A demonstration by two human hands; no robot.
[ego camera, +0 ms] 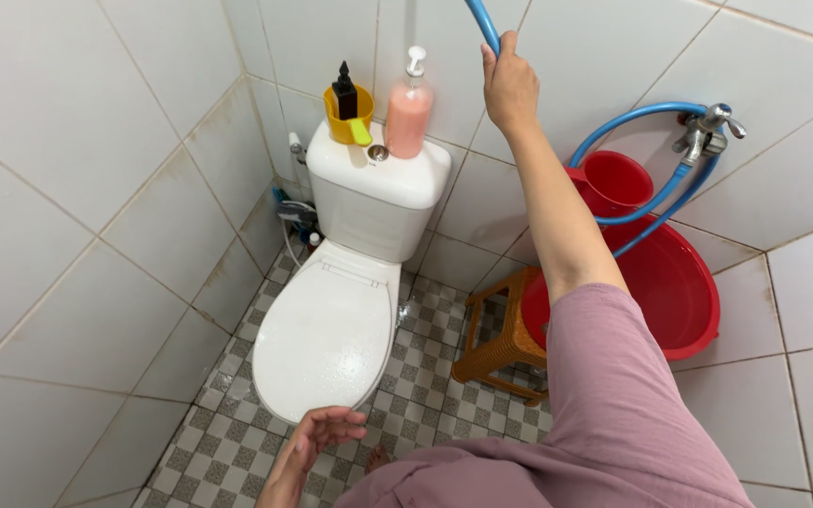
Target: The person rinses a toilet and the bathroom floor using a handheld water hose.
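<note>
My right hand [508,83] is raised high against the tiled wall, closed around a blue hose [484,23] that runs out of the top of the frame. My left hand [317,439] hangs low with fingers apart, holding nothing, just in front of the closed white toilet lid [326,329]. The toilet tank [376,183] stands below my right hand and to its left. More blue hose [634,218] loops from a metal wall tap [706,134] at the right.
On the tank sit a yellow cup with a black bottle [346,111] and a pink pump bottle [409,115]. A large red basin [672,282] and small red bucket [613,179] lean by the right wall over an orange stool [501,343]. Checkered floor tiles [425,386] look wet.
</note>
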